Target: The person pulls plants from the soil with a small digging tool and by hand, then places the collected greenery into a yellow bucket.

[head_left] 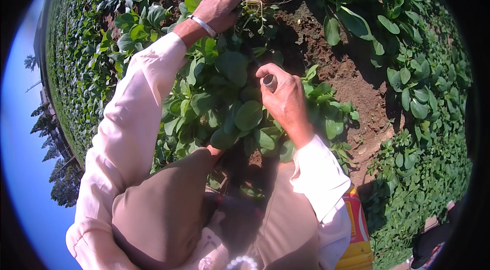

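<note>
My left hand (222,9), with a pale band at the wrist, reaches to the far side of a leafy green plant (234,67). Its fingers are curled at an uprooted weed (266,1) with thin pale roots. Nearer to me and to the right, my right hand (286,94) is closed round a hand tool's round handle (270,82), its butt end facing up. Leaves and shade hide most of the tool's working end, so its kind does not show. Broad rounded leaves spread between my two hands.
Bare brown soil (365,99) runs along the right of the plants. More leafy rows (418,91) grow beyond it. My bent knees (158,209) are close below. A yellow and red container (357,224) stands by my right elbow, and part of a dark-clothed person (431,244) shows lower right.
</note>
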Demonstrator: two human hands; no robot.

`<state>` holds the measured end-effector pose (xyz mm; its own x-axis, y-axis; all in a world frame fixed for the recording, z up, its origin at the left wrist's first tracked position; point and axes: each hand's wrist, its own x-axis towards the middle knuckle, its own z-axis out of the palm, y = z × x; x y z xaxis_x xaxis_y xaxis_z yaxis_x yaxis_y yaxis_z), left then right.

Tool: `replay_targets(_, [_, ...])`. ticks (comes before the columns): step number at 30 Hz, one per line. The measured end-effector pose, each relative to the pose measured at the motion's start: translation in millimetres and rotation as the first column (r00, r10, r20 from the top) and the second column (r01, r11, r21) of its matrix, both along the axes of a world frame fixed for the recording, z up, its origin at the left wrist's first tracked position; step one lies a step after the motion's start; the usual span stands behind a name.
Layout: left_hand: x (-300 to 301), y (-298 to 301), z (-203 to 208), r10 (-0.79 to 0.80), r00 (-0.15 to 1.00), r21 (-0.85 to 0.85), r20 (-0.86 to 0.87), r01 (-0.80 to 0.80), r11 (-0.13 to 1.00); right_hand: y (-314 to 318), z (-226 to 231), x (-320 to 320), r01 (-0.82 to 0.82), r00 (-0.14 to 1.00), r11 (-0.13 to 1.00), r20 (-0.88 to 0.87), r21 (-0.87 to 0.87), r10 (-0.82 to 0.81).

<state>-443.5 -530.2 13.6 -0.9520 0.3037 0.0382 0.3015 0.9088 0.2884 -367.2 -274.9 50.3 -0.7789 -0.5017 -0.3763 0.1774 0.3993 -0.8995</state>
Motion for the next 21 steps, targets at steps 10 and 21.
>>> replay_targets(10, [-5.7, 50.2, -23.9, -0.066, 0.948, -0.319, 0.311, 0.170, 0.933, -0.8, -0.8, 1.5, 0.007, 0.999, 1.000, -0.033, -0.010, -0.007])
replay_targets(21, [-27.1, 50.3, -29.8, -0.110, 0.944, -0.333, 0.309, 0.216, 0.918, 0.2, -6.3, 2.3, 0.017, 0.999, 1.000, -0.033, 0.007, -0.017])
